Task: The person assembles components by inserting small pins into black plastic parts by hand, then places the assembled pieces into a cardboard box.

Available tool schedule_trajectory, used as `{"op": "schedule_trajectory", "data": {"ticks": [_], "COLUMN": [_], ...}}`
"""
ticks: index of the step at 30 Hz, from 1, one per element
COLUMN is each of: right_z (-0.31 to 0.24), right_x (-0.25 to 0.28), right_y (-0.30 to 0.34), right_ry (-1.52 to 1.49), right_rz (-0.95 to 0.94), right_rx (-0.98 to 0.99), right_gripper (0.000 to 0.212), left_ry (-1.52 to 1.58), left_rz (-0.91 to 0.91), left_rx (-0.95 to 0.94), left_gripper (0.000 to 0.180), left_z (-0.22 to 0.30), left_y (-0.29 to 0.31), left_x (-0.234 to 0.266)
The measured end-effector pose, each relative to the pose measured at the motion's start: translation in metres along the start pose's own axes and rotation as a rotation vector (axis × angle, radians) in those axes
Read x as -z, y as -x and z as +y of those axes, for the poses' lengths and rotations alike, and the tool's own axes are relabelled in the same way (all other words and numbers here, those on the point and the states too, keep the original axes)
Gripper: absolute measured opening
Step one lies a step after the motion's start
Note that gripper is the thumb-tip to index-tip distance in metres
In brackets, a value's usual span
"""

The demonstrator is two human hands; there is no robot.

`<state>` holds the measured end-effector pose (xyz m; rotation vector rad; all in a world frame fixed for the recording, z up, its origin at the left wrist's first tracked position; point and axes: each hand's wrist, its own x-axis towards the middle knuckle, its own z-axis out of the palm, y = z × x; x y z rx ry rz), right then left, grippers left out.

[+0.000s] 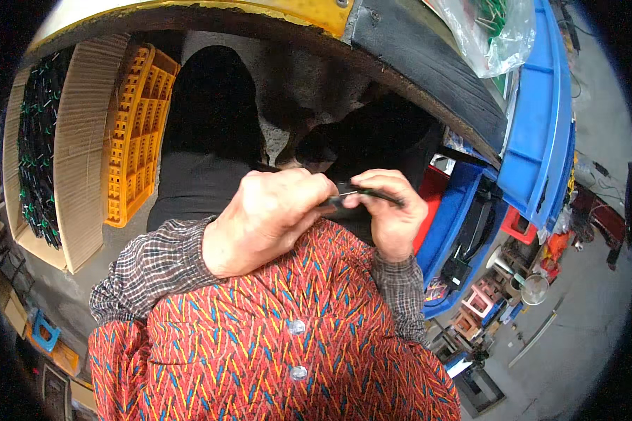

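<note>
Above my lap, both hands meet at a slim dark piece with a thin metal shaft. My right hand (395, 217) pinches the black part (381, 194) between thumb and fingers. My left hand (267, 217) is closed beside it, knuckles up. The metal shaft (345, 193) spans the small gap between the hands. Whatever sits inside my left fist is mostly hidden by its fingers and slightly blurred. The exact kind of the dark piece cannot be made out.
To the left stand a cardboard box (84, 154) of black pieces with green bits and a yellow plastic crate (137, 137). A worn table edge (428, 77) runs ahead. At right are a blue tray (534, 133), a blue bin (435, 242) with black items and a clear bag (502, 45).
</note>
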<state>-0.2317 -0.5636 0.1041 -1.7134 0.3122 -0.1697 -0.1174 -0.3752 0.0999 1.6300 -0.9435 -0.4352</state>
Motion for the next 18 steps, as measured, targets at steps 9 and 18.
{"op": "schedule_trajectory", "data": {"ticks": [9, 18], "right_z": [0.004, 0.009], "right_x": [0.002, 0.0], "right_y": [0.001, 0.0], "right_ry": [-0.633, -0.73], "right_rz": [0.053, -0.006], "right_rx": [-0.196, -0.239], "right_gripper": [0.015, 0.018], "left_ry": [0.708, 0.925], "left_rz": [-0.042, -0.053], "left_rx": [0.482, 0.621], "left_gripper": [0.012, 0.013], "left_z": [0.008, 0.004], "left_y": [0.001, 0.0], "left_x": [-0.002, -0.007]}}
